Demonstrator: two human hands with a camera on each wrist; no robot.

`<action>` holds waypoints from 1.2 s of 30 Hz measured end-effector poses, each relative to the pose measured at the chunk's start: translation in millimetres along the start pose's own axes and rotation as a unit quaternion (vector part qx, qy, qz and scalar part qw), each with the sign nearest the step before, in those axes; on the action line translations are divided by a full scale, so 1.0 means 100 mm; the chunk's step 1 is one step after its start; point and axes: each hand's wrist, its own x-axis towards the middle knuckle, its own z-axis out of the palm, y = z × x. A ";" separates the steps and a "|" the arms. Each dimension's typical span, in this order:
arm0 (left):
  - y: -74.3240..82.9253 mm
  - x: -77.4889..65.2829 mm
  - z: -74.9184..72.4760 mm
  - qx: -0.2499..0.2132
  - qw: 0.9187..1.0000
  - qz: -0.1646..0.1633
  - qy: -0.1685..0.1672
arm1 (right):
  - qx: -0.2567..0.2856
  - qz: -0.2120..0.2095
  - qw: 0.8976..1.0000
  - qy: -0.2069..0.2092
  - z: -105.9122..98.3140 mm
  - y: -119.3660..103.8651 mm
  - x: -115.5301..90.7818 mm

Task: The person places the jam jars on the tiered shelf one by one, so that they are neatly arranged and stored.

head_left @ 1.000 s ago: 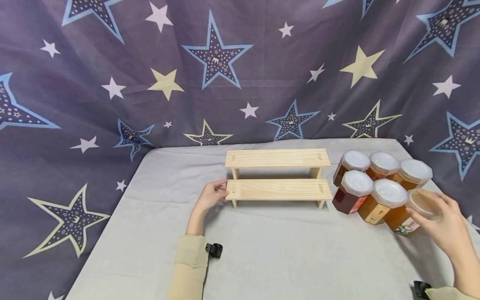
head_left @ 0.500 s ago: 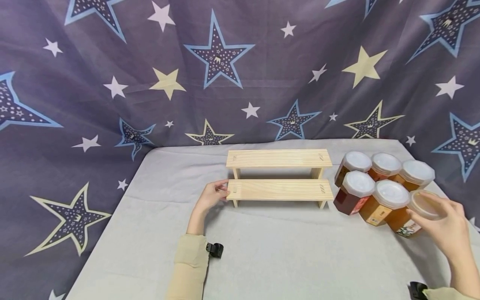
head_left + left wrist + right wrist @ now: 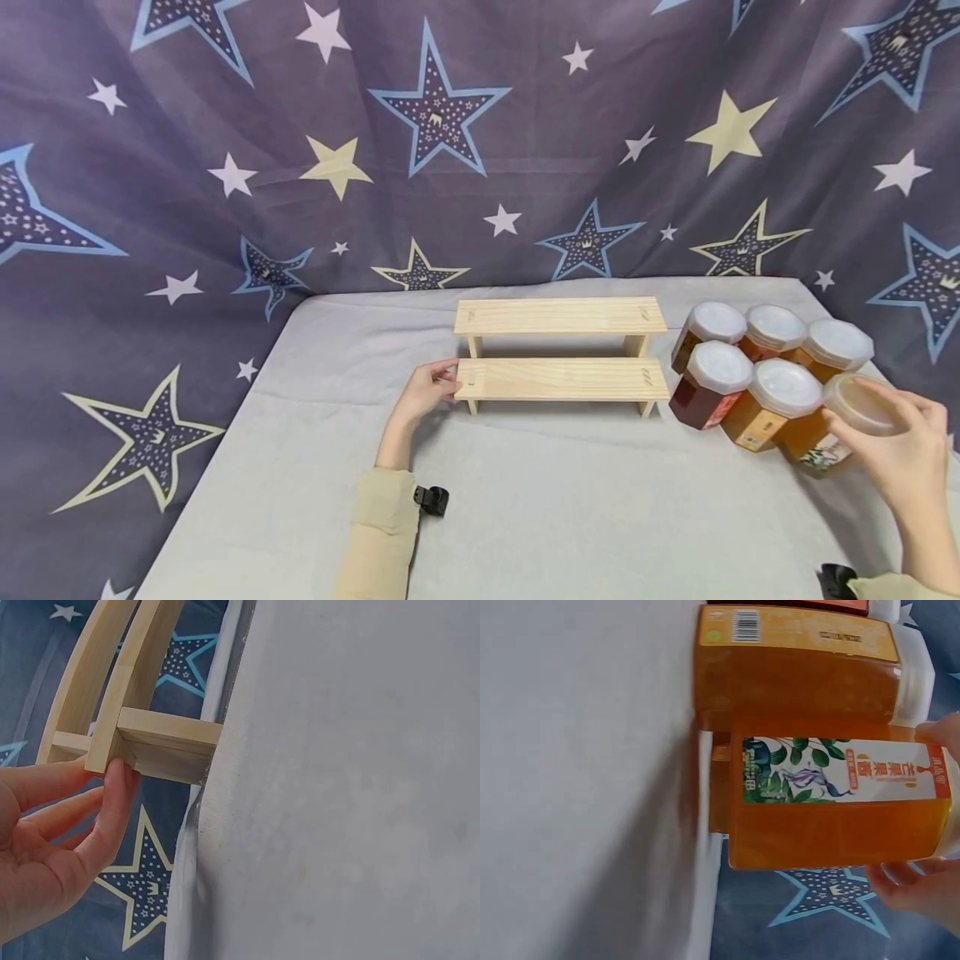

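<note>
In the head view my left hand [image 3: 423,392] pinches the left end of the lower board of a two-step pale wooden rack [image 3: 562,380]. The left wrist view shows the thumb and fingertips at that board's corner [image 3: 105,754]. At the far right, my right hand [image 3: 900,446] grips an amber honey jar [image 3: 832,834] by its whitish lid, thumb on one side and fingers on the other. Its label is white with green leaves. In the right wrist view its base stands a little off the grey cloth, and the jar overlaps its neighbour.
Beside the held jar stand several more lidded jars in two rows, among them a dark red jar [image 3: 701,404] and a yellow-labelled amber jar [image 3: 757,421]. Grey cloth [image 3: 585,508] covers the table. A star-patterned curtain [image 3: 450,217] hangs behind it.
The right hand and its jar have shifted slightly right, away from the neighbouring jar. My left hand keeps its hold on the rack. The whole head view has drifted a little.
</note>
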 end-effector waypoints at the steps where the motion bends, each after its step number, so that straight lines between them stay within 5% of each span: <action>1: 0.00 0.00 0.00 0.001 1.000 -0.002 0.001 | 0.008 -0.009 1.000 0.006 -0.02 -0.06 0.01; 11: 0.00 -0.02 0.00 -0.003 1.000 0.001 0.000 | 0.062 -0.030 0.998 0.012 -0.36 -1.28 0.02; 30: -0.04 0.01 0.00 -0.006 1.000 0.007 -0.001 | 0.120 -0.069 0.990 0.025 -0.42 -1.41 0.16; 36: -0.04 0.01 -0.01 -0.008 1.000 0.008 -0.002 | 0.129 -0.054 0.990 0.020 -0.35 -1.08 0.31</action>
